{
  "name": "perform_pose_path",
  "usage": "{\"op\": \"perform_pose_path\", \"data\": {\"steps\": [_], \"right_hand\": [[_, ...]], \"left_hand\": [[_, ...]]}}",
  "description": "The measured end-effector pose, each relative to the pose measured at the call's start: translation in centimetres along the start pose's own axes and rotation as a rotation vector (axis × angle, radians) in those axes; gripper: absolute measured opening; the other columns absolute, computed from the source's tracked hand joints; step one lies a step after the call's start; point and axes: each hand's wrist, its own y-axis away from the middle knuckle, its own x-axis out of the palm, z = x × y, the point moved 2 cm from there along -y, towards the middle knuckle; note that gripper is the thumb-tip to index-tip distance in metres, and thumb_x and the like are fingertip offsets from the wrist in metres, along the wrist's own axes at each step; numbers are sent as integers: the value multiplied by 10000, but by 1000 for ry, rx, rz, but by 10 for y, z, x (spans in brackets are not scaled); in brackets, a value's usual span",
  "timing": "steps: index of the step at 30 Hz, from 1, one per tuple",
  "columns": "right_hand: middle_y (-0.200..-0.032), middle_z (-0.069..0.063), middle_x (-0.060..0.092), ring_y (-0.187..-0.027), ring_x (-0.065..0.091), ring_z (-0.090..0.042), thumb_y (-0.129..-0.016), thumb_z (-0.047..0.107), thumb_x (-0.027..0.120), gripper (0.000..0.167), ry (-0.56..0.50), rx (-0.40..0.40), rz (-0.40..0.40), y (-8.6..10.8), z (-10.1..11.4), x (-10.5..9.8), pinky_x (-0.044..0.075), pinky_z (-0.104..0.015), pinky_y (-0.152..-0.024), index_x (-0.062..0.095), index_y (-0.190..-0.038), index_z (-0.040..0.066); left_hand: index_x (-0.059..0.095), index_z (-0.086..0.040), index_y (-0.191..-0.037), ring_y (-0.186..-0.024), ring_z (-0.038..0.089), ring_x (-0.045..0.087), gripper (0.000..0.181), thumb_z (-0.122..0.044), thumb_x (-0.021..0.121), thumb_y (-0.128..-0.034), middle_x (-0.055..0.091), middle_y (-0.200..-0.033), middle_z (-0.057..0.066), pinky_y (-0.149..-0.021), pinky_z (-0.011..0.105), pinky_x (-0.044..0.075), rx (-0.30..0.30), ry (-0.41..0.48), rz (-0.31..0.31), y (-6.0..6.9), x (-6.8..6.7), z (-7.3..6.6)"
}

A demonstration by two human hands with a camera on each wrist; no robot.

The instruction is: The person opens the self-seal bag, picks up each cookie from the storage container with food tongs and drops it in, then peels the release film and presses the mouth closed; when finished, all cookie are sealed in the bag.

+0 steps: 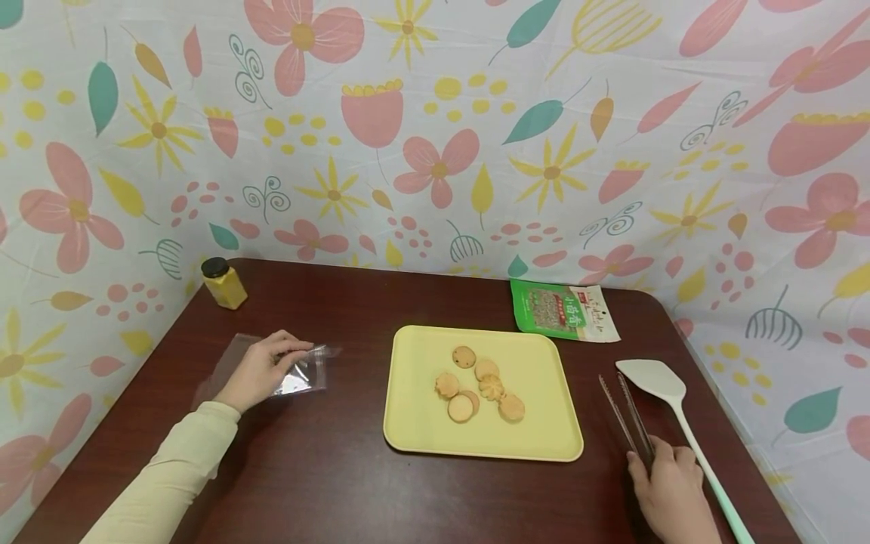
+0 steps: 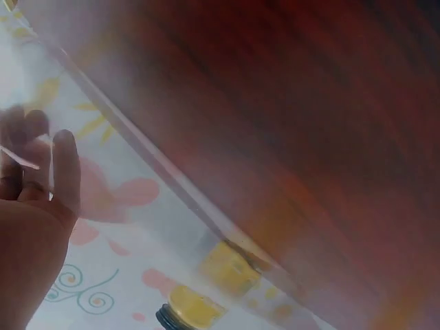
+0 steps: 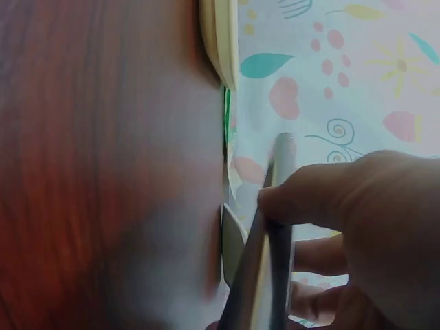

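At the left of the table, the left hand pinches a clear plastic bag between thumb and fingers; the left wrist view shows this hand only at its edge. My right hand grips metal tongs, whose arms stand slightly apart with nothing between the tips. In the right wrist view the right hand has its thumb and fingers round the tongs. Between the hands lies a yellow tray with several cookies near its middle.
A yellow jar with a black lid stands at the back left. Behind the tray's right corner lies a green and white packet. A white spatula with a pale green handle lies right of the tongs. Patterned cloth hangs behind the table.
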Motion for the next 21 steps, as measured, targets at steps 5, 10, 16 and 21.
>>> {"op": "perform_pose_path", "data": {"steps": [5,10,16,21], "right_hand": [[-1025,-395,367,-963,380,-587,-936,86,601,458,-13,14,-59,1,3,-2,358,-645,-725,439,-1201,-251],[-1031,-378,364,-967,366,-551,-928,73,606,434,-24,-7,-101,1,5,-4,352,-631,-733,459,-1201,-231],[-1001,-368,378,-942,372,-537,-909,51,624,416,-19,-48,-109,0,6,-3,351,-611,-717,475,-1183,-224],[-1022,-363,375,-969,361,-530,-918,73,624,435,-14,-32,-75,-2,7,-2,362,-611,-707,468,-1207,-212]], "left_hand": [[648,-50,-1223,-766,168,572,272,-36,617,-953,666,-1035,55,-629,271,456,-70,34,11,0,1,-1],[674,-55,-1181,-881,233,657,264,-43,669,-918,709,-1051,58,-657,281,502,-102,74,34,2,2,-1],[621,-2,-1259,-1194,388,484,392,-93,717,-890,523,-1337,190,-866,519,471,-105,-65,127,2,5,6],[615,37,-1269,-1245,456,364,445,-190,715,-900,424,-1369,266,-948,608,377,-142,-211,250,3,9,13]]}}
